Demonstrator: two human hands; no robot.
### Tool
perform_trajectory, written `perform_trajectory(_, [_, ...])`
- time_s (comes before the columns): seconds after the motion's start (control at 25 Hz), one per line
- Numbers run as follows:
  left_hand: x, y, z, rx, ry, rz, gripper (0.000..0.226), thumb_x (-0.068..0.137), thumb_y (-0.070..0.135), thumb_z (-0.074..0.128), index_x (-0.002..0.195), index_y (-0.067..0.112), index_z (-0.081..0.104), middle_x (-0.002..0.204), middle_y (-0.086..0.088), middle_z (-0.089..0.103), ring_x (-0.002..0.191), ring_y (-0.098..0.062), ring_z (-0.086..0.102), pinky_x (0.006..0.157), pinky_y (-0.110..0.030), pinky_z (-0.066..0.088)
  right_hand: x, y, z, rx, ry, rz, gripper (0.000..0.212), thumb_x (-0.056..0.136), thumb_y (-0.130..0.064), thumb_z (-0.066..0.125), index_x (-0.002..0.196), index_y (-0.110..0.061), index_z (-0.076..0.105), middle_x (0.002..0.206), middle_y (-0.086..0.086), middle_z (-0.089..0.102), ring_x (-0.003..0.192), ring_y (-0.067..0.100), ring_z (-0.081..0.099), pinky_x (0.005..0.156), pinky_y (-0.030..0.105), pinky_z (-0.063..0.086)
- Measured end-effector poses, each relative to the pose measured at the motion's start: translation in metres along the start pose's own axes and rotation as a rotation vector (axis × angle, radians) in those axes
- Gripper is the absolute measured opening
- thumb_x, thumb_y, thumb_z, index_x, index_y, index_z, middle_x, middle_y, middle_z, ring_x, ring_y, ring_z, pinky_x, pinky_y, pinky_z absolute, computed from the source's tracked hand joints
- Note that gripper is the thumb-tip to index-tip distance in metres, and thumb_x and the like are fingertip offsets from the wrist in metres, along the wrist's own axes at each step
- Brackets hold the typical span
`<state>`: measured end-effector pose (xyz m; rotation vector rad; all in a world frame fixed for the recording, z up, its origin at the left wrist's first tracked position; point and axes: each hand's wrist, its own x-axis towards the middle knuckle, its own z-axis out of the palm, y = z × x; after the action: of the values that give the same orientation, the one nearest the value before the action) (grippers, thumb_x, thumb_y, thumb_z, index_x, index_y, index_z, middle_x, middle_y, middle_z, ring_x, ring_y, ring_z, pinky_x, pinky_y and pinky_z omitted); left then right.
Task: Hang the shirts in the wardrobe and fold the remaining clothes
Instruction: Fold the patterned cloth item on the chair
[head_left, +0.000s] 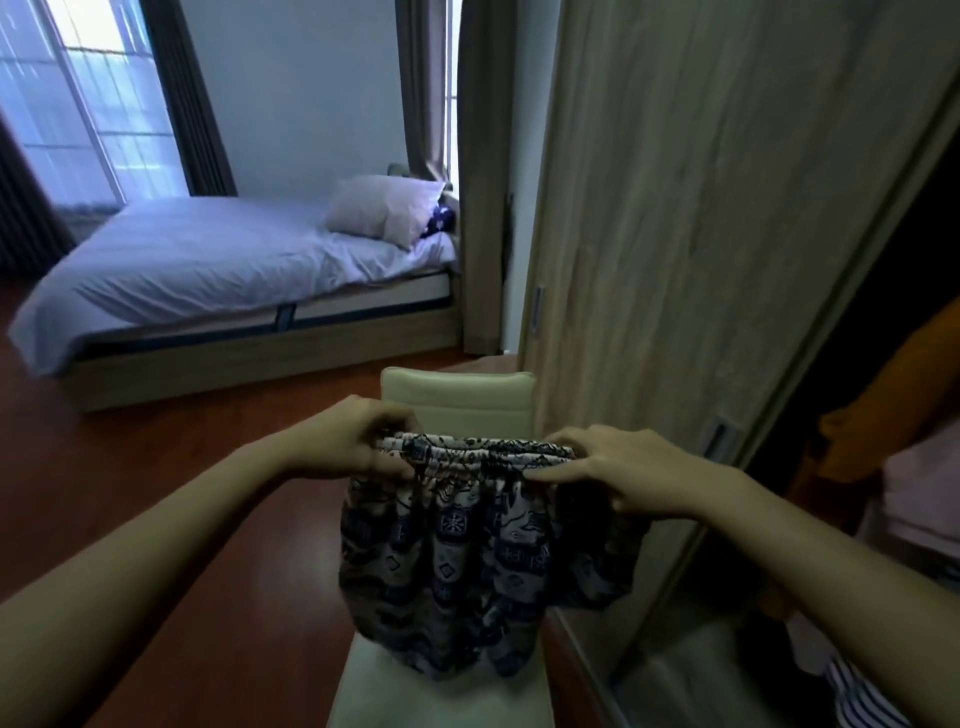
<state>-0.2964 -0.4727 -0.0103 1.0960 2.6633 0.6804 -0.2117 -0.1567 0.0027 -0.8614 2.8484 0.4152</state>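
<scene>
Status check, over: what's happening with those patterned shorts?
Left hand and right hand both grip the waistband. Patterned shorts hang down over the cream chair. Wardrobe door close on the right, not blocking.

A made bed (208, 260) stands by a bright window (98, 104) on red-brown floor (156, 467)

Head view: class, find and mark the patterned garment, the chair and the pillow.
Patterned garment (467, 561): head view, on the hanging cloth below the waistband.
Chair (457, 396): head view, on its backrest.
Pillow (379, 208): head view, on the middle of its front face.
</scene>
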Motion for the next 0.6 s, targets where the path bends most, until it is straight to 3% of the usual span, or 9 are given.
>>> perform_trajectory(0.12, [0.003,0.013,0.000,-0.126,0.059,0.048,0.024,0.078,0.036,0.072,0.101,0.029,0.067,0.094,0.008,0.071,0.087,-0.012,0.067,0.079,-0.034,0.054,0.004,-0.004,0.008,0.139,-0.091,0.120,0.081,0.082,-0.007,0.051,0.137,-0.058,0.021,0.139,-0.006,0.034,0.116,0.019,0.036,0.081,0.035,0.038])
perform_trajectory(0.24, [0.008,0.019,0.004,-0.117,0.103,0.121,0.035,0.081,0.050,0.057,0.105,0.026,0.066,0.095,0.005,0.071,0.089,-0.013,0.067,0.080,-0.036,0.053,0.005,-0.011,0.022,0.151,0.101,0.192,0.050,0.081,-0.035,0.061,0.124,-0.048,0.038,0.122,-0.011,0.050,0.113,0.017,0.040,0.083,0.038,0.031])
perform_trajectory(0.36, [0.011,0.014,0.006,0.002,0.086,0.139,0.046,0.081,0.058,0.045,0.104,0.024,0.065,0.090,0.007,0.070,0.082,-0.007,0.065,0.075,-0.031,0.051,0.003,-0.020,0.036,0.059,0.228,0.127,0.043,0.082,-0.019,0.056,0.115,-0.040,0.038,0.115,-0.005,0.057,0.107,0.025,0.052,0.069,0.031,0.029])
perform_trajectory(0.48, [0.013,0.009,0.008,0.002,0.091,0.124,0.041,0.082,0.055,0.050,0.104,0.024,0.064,0.088,0.013,0.069,0.082,0.000,0.063,0.071,-0.018,0.049,-0.002,-0.020,0.025,0.046,0.167,0.154,0.046,0.084,-0.016,0.050,0.123,-0.039,0.044,0.120,-0.006,0.053,0.112,0.022,0.049,0.061,0.026,0.030])
perform_trajectory(0.6, [0.016,0.015,0.014,-0.066,0.193,0.103,0.020,0.086,0.033,0.065,0.103,0.022,0.063,0.081,0.028,0.064,0.077,0.006,0.060,0.065,-0.009,0.042,-0.003,-0.028,0.023,0.184,0.119,0.194,0.039,0.082,-0.032,0.056,0.119,-0.038,0.048,0.115,-0.007,0.054,0.112,0.018,0.050,0.081,0.034,0.037])
